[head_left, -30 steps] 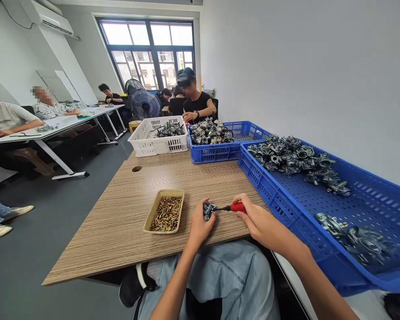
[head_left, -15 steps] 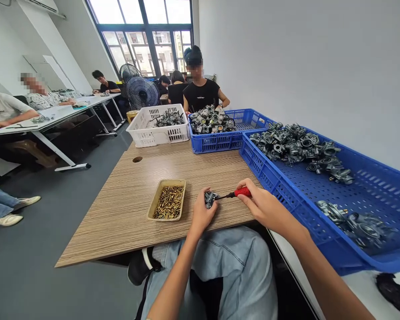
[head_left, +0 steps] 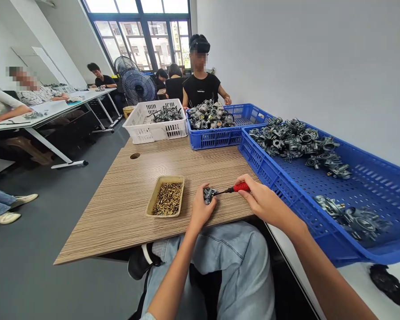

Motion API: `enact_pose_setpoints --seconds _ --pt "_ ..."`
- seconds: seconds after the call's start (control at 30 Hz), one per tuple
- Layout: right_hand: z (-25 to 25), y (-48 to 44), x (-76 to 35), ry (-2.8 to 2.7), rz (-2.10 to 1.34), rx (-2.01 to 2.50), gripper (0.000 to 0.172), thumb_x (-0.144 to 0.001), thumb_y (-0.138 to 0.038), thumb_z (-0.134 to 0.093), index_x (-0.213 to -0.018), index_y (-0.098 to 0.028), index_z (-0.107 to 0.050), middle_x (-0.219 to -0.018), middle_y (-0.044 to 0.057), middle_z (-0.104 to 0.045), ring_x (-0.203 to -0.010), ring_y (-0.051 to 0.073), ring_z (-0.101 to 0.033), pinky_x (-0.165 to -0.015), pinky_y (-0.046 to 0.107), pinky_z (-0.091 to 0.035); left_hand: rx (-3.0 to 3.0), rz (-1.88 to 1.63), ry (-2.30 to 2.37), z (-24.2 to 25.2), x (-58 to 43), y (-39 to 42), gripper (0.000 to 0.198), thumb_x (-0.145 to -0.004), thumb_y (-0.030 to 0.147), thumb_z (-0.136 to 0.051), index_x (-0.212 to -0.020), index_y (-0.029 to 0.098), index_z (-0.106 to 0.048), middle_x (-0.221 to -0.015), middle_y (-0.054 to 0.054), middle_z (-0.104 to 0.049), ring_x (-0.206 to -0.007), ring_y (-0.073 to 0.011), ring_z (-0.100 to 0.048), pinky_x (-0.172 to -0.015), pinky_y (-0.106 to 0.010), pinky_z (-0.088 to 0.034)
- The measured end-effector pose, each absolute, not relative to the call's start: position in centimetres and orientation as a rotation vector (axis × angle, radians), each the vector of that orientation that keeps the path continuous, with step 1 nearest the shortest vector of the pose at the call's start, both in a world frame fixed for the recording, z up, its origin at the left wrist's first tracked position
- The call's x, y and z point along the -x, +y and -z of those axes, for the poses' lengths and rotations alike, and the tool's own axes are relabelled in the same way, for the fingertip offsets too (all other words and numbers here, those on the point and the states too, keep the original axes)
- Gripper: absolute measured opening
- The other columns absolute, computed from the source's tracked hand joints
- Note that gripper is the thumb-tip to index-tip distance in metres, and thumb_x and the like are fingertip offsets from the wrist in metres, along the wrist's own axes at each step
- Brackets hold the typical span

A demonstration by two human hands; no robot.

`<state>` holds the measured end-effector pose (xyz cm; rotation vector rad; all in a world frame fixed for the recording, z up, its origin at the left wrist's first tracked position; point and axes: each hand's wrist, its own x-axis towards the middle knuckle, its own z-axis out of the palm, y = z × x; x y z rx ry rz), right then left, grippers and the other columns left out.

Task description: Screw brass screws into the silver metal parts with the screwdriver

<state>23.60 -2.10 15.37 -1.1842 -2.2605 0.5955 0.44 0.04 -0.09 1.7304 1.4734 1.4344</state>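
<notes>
My left hand is closed around a small grey metal part just above the near edge of the wooden table. My right hand grips a screwdriver with a red handle, and its dark shaft points left into the metal part. A shallow tan tray of brass screws lies on the table just left of my left hand.
A large blue crate with several grey metal castings stands at my right. A smaller blue crate and a white basket of parts stand at the far end, where a person in black stands. Other people sit at tables on the left beside a fan.
The view has tilted and shifted a little, so my hands now sit higher in the picture. Both hands keep the same grip on the part and the screwdriver. The person in black has straightened up.
</notes>
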Motion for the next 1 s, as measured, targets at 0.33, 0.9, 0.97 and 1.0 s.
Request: enact_pose_setpoints --seconds 0.33,0.9,0.97,1.0 --pt "-15.02 -1.79 -23.96 -2.241 -0.634 1.156 0.016 -0.109 -0.025 -0.045 -0.122 -0.029 -0.052 -0.118 0.004 -0.073 -0.108 0.022 -0.07 -0.093 0.035 -0.049 -1.723 -1.452 1.466 0.02 -0.45 -0.01 0.05 -0.09 0.021 -0.069 -0.139 0.023 -0.058 -0.131 -0.011 -0.07 -0.123 -0.0261 -0.066 -0.11 -0.043 -0.05" --pt "-14.8 -1.71 -23.15 -2.244 -0.369 1.47 0.013 -0.109 -0.039 -0.049 -0.112 -0.026 -0.053 -0.098 0.007 -0.08 -0.094 0.029 -0.078 -0.072 0.033 -0.048 -1.748 -1.428 1.477 0.21 -0.36 -0.11 0.05 -0.092 0.023 -0.068 -0.14 0.022 -0.055 -0.131 -0.012 -0.069 -0.122 -0.0253 -0.066 -0.11 -0.043 -0.05" --pt "-14.8 -1.64 -23.16 -2.243 -0.341 1.499 0.015 -0.11 -0.041 -0.049 -0.111 -0.027 -0.053 -0.097 0.007 -0.08 -0.092 0.029 -0.078 -0.069 0.032 -0.046 -1.747 -1.417 1.478 0.08 -0.37 0.11 0.054 -0.092 0.023 -0.068 -0.144 0.022 -0.053 -0.134 -0.013 -0.068 -0.125 -0.026 -0.066 -0.113 -0.045 -0.049" --pt "-14.81 -1.61 -23.21 -2.244 -0.338 1.49 0.016 -0.11 -0.042 -0.048 -0.11 -0.027 -0.053 -0.097 0.006 -0.08 -0.092 0.029 -0.078 -0.069 0.031 -0.045 -1.746 -1.409 1.48 -0.04 -0.4 0.18 0.057 -0.092 0.024 -0.068 -0.147 0.022 -0.051 -0.137 -0.013 -0.067 -0.128 -0.0269 -0.065 -0.115 -0.047 -0.048"
